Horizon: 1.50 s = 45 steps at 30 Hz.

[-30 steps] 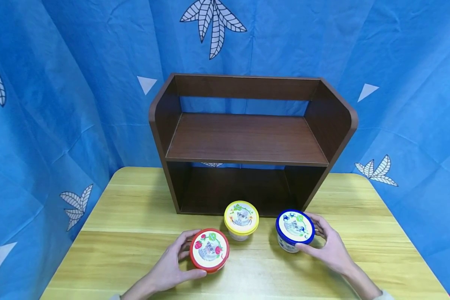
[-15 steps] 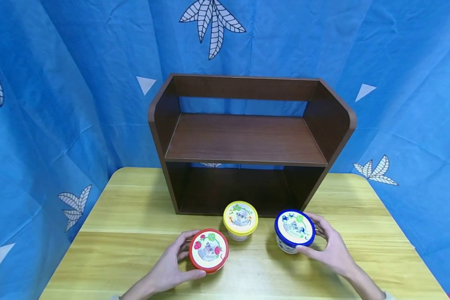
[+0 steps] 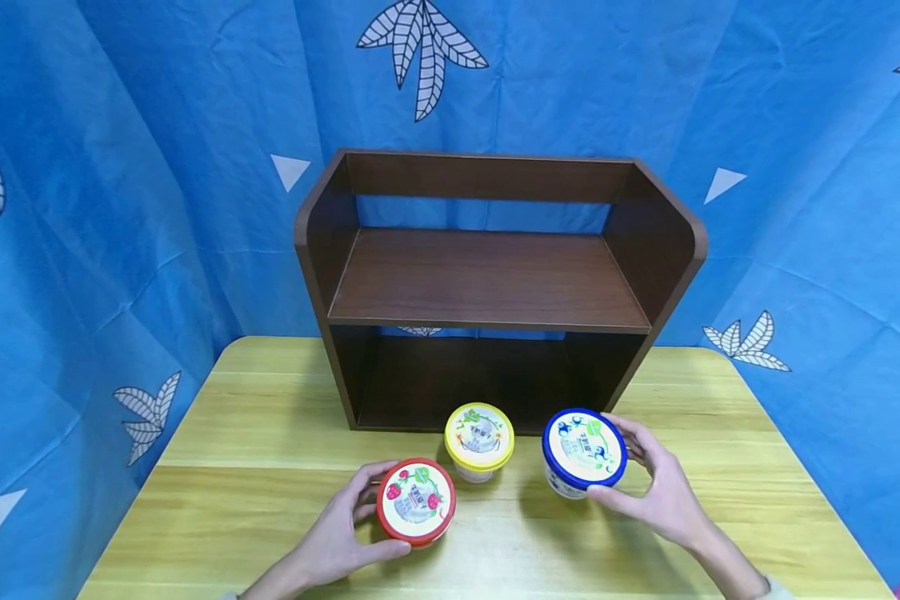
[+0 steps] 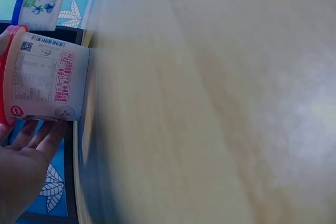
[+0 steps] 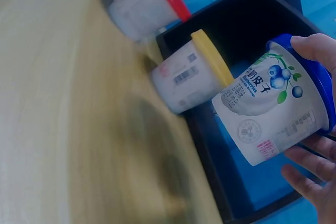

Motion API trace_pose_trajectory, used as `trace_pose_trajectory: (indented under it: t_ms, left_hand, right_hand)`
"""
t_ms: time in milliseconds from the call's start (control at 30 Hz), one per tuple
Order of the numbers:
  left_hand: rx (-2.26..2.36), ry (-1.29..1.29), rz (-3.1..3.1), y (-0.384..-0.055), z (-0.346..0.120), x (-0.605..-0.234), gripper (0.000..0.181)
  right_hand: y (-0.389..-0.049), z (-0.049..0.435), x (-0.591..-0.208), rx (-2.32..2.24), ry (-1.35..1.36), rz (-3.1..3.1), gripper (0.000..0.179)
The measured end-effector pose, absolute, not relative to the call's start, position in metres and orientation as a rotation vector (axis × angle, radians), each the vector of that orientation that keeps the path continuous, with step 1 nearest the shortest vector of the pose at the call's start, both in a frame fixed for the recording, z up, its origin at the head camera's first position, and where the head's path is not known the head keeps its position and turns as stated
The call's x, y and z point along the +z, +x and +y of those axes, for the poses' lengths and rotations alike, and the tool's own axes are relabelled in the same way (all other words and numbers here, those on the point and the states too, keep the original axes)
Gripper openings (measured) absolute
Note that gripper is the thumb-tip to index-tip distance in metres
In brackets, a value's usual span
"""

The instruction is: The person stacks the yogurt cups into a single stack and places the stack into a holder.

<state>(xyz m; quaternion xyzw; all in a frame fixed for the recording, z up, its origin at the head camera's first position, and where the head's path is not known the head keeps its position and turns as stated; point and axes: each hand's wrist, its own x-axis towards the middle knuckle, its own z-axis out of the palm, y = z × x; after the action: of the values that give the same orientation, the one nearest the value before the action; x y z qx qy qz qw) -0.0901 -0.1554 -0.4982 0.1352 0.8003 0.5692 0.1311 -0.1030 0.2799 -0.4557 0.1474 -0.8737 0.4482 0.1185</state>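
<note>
My left hand (image 3: 342, 527) grips a yogurt-style cup with a red lid and strawberry print (image 3: 416, 502), thumb at the near side and fingers round the far side. The white side of this red-lidded cup (image 4: 50, 74) carries a barcode and red print in the left wrist view. On the right, my right hand (image 3: 663, 502) holds a blue-lidded blueberry cup (image 3: 583, 447) above the table, its shadow falling below it. A yellow-lidded cup (image 3: 479, 437) stands between the two, touched by neither hand, at the shelf's front edge.
A dark brown two-tier shelf (image 3: 487, 279) stands at the back of the light wooden table (image 3: 255, 467), just behind the cups. Behind it hangs a blue curtain (image 3: 570, 75) with white leaf prints.
My right hand has raised the blue-lidded cup and brought it slightly left and toward the shelf. My left hand, the red-lidded cup and the yellow-lidded cup keep their places.
</note>
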Motion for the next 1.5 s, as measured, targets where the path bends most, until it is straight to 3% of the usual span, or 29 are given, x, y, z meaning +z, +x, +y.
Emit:
trace_pose_trajectory:
  t_ms: [567,1300,1500]
  left_hand:
    - [1.661,0.383,2.320,-0.090,-0.155,-0.498,0.093]
    - [1.699,0.527,2.327,-0.090,-0.156,-0.500,0.089]
    - [1.679,0.451,2.322,-0.090,-0.155,-0.499,0.093]
  right_hand:
    - [-0.105,0.263,-0.434,1.409,0.533,-2.463,0.092]
    - [-0.110,0.232,-0.433,1.541,0.695,-2.370,0.095]
    - [-0.112,0.223,-0.431,1.557,0.740,-2.369,0.094]
